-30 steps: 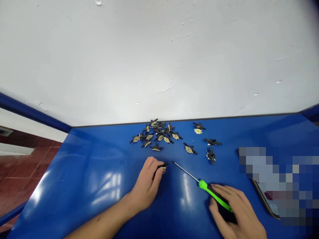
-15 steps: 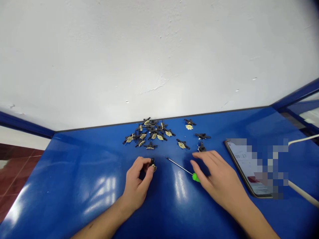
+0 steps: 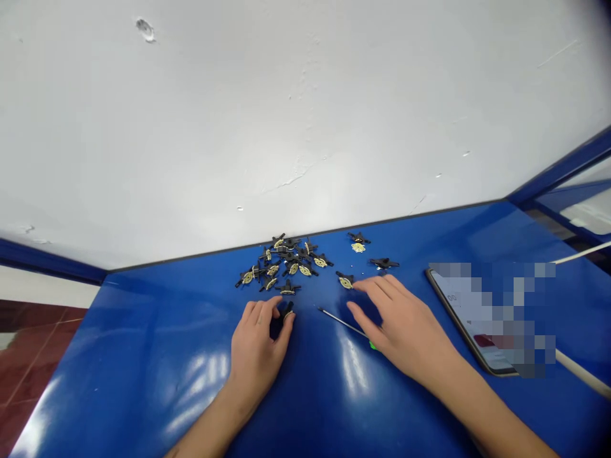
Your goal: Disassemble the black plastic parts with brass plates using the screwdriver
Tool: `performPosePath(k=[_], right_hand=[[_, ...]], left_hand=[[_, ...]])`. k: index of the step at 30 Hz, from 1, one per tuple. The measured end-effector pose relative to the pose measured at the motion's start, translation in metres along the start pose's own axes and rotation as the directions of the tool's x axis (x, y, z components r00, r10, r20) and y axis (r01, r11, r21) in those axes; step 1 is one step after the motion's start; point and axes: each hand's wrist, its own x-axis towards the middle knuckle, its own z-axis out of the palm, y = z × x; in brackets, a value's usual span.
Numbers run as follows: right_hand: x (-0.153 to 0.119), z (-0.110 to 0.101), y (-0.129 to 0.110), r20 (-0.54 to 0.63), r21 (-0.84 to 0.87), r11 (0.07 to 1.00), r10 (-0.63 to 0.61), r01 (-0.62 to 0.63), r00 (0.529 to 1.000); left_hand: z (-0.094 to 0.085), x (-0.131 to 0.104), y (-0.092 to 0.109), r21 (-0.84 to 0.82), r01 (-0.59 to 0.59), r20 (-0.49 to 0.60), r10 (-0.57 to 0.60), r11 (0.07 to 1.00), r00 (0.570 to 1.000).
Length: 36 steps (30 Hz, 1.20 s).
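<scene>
My left hand (image 3: 260,334) is closed, with thumb and index finger about a small black plastic part with a pale disc (image 3: 287,310), just above or on the blue table. Its lower side is hidden by the thumb. My right hand (image 3: 396,324) is open, thumb and fingers apart. Its fingertips come close to a similar black part with a pale round plate (image 3: 346,280); I cannot tell whether they touch it. Beneath this hand lies a screwdriver (image 3: 341,320), its shaft pointing left and its green handle mostly covered.
Several like parts lie in a pile (image 3: 291,257) toward the wall (image 3: 286,127). Two others, a part with a pale disc (image 3: 358,247) and a dark part (image 3: 384,263), lie right of it. A phone (image 3: 470,318) with pale cables rests at right on the blue table (image 3: 143,356).
My right hand has moved left, over the screwdriver handle and toward the single part. My left hand has shifted slightly left, and its part has turned. The view has tilted a little.
</scene>
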Motion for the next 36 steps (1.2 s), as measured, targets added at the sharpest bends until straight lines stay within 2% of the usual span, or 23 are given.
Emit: performPosePath(k=[2, 5, 7, 10, 15, 19, 22, 24, 26, 27, 28, 29, 30, 31, 33, 34, 36], right_hand=[[-0.022, -0.005, 0.004, -0.023, 0.051, 0.999, -0.011, 0.012, 1.000], [-0.061, -0.006, 0.009, -0.138, 0.111, 0.994, 0.008, 0.008, 0.990], [-0.084, -0.002, 0.011, -0.169, 0.145, 0.989, 0.051, -0.026, 0.984], [-0.111, 0.010, 0.015, -0.242, 0.098, 0.986, 0.152, -0.132, 0.958], [-0.126, 0.028, 0.016, -0.180, 0.071, 0.986, 0.160, -0.149, 0.971], [-0.126, 0.030, 0.012, -0.188, 0.149, 0.978, 0.170, -0.143, 0.967], [-0.133, 0.029, 0.008, -0.227, 0.223, 0.964, 0.194, -0.142, 0.954], [-0.142, 0.029, 0.005, -0.254, 0.274, 0.943, 0.260, -0.188, 0.932], [-0.153, 0.028, 0.003, -0.268, 0.306, 0.913, 0.355, -0.270, 0.895], [-0.159, 0.028, 0.002, -0.272, 0.318, 0.900, 0.388, -0.298, 0.881], [-0.163, 0.026, 0.000, -0.268, 0.334, 0.891, 0.404, -0.309, 0.875], [-0.167, 0.025, -0.001, -0.257, 0.352, 0.883, 0.409, -0.309, 0.875], [-0.169, 0.023, -0.004, -0.248, 0.372, 0.877, 0.409, -0.303, 0.878], [-0.170, 0.020, -0.006, -0.247, 0.389, 0.874, 0.404, -0.292, 0.881], [-0.170, 0.015, -0.013, -0.266, 0.415, 0.869, 0.399, -0.269, 0.878], [-0.169, 0.012, -0.016, -0.276, 0.427, 0.869, 0.389, -0.251, 0.879], [-0.168, 0.006, -0.021, -0.282, 0.443, 0.873, 0.351, -0.203, 0.893]], left_hand=[[-0.001, 0.000, -0.004, 0.072, -0.029, -0.006, 0.030, 0.997, 1.000], [-0.002, 0.002, -0.009, 0.111, -0.036, -0.011, 0.037, 0.993, 0.999], [-0.004, 0.008, -0.009, 0.092, -0.024, -0.003, 0.024, 0.995, 1.000], [-0.008, 0.030, -0.006, 0.077, -0.054, 0.032, 0.052, 0.996, 0.998], [0.000, 0.080, 0.000, 0.129, -0.091, 0.071, 0.083, 0.987, 0.994], [0.005, 0.103, 0.003, 0.109, -0.113, 0.069, 0.106, 0.988, 0.992], [-0.008, 0.098, 0.006, 0.044, -0.113, 0.029, 0.112, 0.993, 0.993], [-0.022, 0.083, 0.011, -0.021, -0.090, -0.024, 0.090, 0.996, 0.996], [-0.033, 0.060, 0.019, -0.098, 0.002, -0.070, -0.009, 0.995, 0.997], [-0.036, 0.047, 0.023, -0.280, 0.143, -0.047, -0.162, 0.949, 0.986], [-0.037, 0.034, 0.029, -0.490, 0.258, 0.048, -0.270, 0.832, 0.962], [-0.036, 0.021, 0.034, -0.658, 0.371, 0.196, -0.326, 0.656, 0.925], [-0.032, 0.011, 0.038, -0.742, 0.480, 0.360, -0.326, 0.468, 0.874], [-0.028, 0.002, 0.042, -0.762, 0.570, 0.487, -0.310, 0.306, 0.817], [-0.018, -0.010, 0.046, -0.752, 0.654, 0.616, -0.264, 0.082, 0.742], [-0.013, -0.013, 0.047, -0.742, 0.670, 0.647, -0.240, 0.020, 0.724], [-0.007, -0.017, 0.045, -0.712, 0.701, 0.694, -0.192, -0.039, 0.694]])
